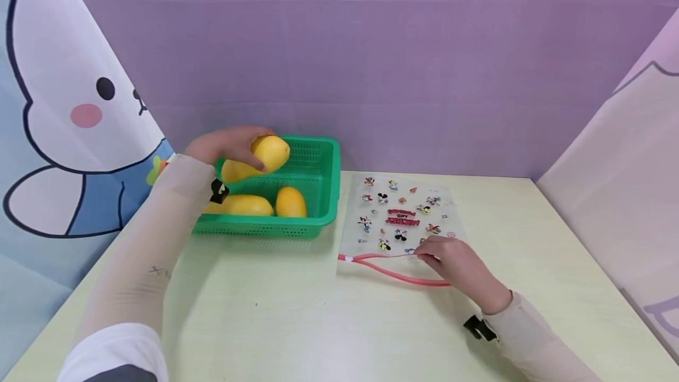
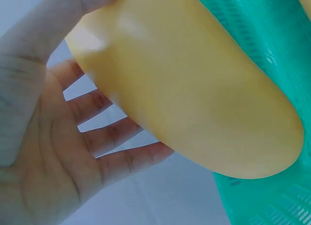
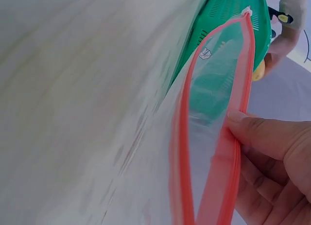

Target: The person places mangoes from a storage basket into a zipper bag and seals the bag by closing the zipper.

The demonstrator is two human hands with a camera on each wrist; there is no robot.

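My left hand grips a yellow mango, raised over the green basket. The left wrist view has that mango filling its middle, thumb on one side and fingers curving behind it. More mangoes, including an upright one and a lying one, are in the basket. To the right, a clear zip bag with cartoon prints lies on the table. My right hand pinches one red edge of its mouth, which gapes; the white slider sits at the far end.
The pale table runs under everything. A purple cloth wall rises right behind the basket and bag. Printed side panels, with a cartoon figure on the left, flank the table.
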